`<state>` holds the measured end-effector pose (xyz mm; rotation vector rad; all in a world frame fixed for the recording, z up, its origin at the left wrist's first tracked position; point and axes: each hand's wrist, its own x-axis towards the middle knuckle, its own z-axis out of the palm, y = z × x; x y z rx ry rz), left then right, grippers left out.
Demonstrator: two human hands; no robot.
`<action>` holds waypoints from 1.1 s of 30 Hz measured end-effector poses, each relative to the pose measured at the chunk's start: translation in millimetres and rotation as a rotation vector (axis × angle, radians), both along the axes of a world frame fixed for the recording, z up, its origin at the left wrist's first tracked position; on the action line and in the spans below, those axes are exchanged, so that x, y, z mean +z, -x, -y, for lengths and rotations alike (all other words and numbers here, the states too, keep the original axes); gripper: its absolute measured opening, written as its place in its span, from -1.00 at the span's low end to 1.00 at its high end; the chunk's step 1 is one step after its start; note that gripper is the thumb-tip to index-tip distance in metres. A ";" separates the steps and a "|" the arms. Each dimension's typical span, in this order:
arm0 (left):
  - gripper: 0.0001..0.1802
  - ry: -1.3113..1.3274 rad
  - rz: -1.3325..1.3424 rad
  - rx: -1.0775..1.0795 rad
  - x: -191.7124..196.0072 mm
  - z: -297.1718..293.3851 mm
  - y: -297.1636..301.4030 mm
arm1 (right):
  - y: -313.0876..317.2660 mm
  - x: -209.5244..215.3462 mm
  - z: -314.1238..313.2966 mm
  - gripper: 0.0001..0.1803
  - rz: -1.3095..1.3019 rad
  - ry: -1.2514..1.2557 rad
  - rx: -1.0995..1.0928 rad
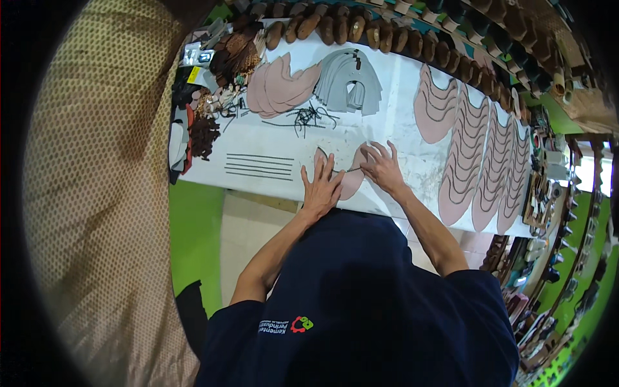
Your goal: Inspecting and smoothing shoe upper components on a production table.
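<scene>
On the white table's near edge lies a curved pink leather shoe-upper piece (pixel 350 186), partly covered by my hands. My left hand (pixel 320 188) rests flat on its left part, fingers spread. Over its right part, my right hand (pixel 383 169) has thumb and forefinger closed at a thin dark strip (pixel 351 169), which runs across toward my left fingers; the other fingers are bent. Left of my left hand, several straight dark strips (pixel 259 166) lie in parallel rows. Beyond them is a tangle of black strips (pixel 311 117).
Pink pieces (pixel 280 87) and grey curved pieces (pixel 335 84) are stacked at the back. Overlapping rows of pink pieces with dark curved lines (pixel 463 155) cover the right side. Shoe lasts (pixel 358 29) line the far edge. Brown scraps (pixel 205 137) lie left; patterned cloth (pixel 97 193) hangs beside the table.
</scene>
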<state>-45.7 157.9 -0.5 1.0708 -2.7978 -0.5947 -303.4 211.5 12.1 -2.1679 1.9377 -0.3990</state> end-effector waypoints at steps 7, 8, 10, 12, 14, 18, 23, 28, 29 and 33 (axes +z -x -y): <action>-0.36 0.028 0.055 0.071 1.6 -13.6 5.6 | 15.3 -7.6 14.2 -0.89 -0.047 0.039 0.232; -0.36 0.028 0.057 0.087 0.7 -15.8 6.3 | 16.5 -7.2 16.2 -0.88 -0.028 0.088 0.245; -0.36 0.022 0.059 0.119 -0.8 -19.9 7.0 | 17.9 -5.4 15.3 -0.88 0.004 0.088 0.242; -0.38 0.031 0.040 0.160 -0.1 -23.7 10.3 | 22.8 -6.6 13.1 -0.87 0.034 0.086 0.239; -0.41 0.040 0.022 0.197 2.5 -25.9 13.3 | 28.5 -7.8 13.0 -0.87 0.081 0.068 0.238; -0.41 0.043 0.061 0.197 8.5 -28.5 15.6 | 27.6 -7.2 16.5 -0.88 0.066 0.022 0.286; -0.41 0.075 0.085 0.192 8.2 -31.3 14.9 | 30.0 -1.7 21.2 -0.86 0.143 -0.034 0.266; -0.40 0.082 0.085 0.174 7.5 -29.1 15.8 | 29.9 0.1 30.3 -0.88 0.159 -0.066 0.248; -0.40 0.081 0.088 0.173 7.7 -28.6 16.2 | 30.1 -0.2 31.6 -0.89 0.165 -0.075 0.235; -0.39 0.065 0.101 0.181 11.7 -27.0 20.6 | 30.4 -3.8 34.6 -0.90 0.136 -0.091 0.251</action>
